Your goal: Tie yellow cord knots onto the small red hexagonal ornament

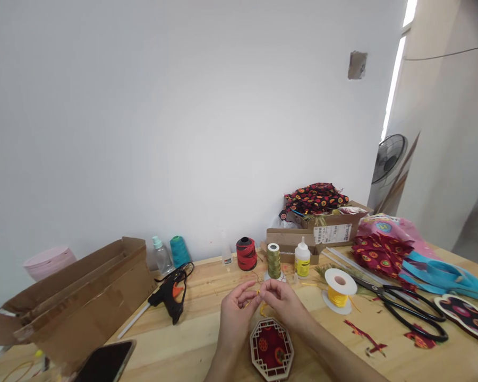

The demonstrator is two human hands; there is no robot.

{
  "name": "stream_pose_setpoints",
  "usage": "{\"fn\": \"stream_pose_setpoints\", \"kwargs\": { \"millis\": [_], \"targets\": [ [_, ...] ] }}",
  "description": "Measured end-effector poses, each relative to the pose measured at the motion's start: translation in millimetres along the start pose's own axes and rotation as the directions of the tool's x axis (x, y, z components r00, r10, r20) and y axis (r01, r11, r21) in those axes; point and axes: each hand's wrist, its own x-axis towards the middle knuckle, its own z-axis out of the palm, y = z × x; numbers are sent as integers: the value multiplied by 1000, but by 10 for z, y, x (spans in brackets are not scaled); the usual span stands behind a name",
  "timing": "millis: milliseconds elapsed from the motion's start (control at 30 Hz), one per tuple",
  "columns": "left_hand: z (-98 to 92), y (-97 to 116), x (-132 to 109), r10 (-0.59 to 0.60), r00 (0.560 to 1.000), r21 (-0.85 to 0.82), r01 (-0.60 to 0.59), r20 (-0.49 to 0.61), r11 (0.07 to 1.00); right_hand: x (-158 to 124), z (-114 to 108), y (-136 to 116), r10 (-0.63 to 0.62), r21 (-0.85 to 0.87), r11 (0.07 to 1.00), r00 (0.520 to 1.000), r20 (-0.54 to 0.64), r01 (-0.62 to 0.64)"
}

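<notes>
My left hand [238,305] and my right hand [279,301] meet over the table, fingertips pinched on a thin yellow cord [264,310]. The cord hangs down between them toward an octagonal wooden frame [271,348] backed with dark red patterned fabric. That frame lies flat on the table just below my hands; whether the cord is fastened to it I cannot tell. A white spool of yellow cord [338,297] stands to the right of my right hand. Behind my hands are a spool of olive thread [274,260] and a glue bottle [302,259].
Left lie an open cardboard box [91,302], a black glue gun [170,297] and a phone [105,362]. Large black scissors [410,310], fabric scraps [366,337] and blue ribbon [442,273] are at right. Red thread [246,254] and a box with fabric [334,225] stand by the wall.
</notes>
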Motion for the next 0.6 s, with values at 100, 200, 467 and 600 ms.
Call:
{"fn": "stream_pose_setpoints", "kwargs": {
  "millis": [100,200,467,600],
  "targets": [
    [-20,1,3,1,1000,-40,-1,2,999,-42,-24,-118,79,194,975,986,145,-106],
    [-55,-25,21,-2,1000,-61,0,-30,998,-107,-93,-236,32,302,947,970,242,-106],
    [-92,-102,81,-38,988,-58,29,-150,998,-126,-384,-376,-154,431,900,974,164,70],
    [-83,-92,71,-26,992,-47,20,-123,999,-68,-144,-246,-197,-245,956,973,-124,163]
  ]
}}
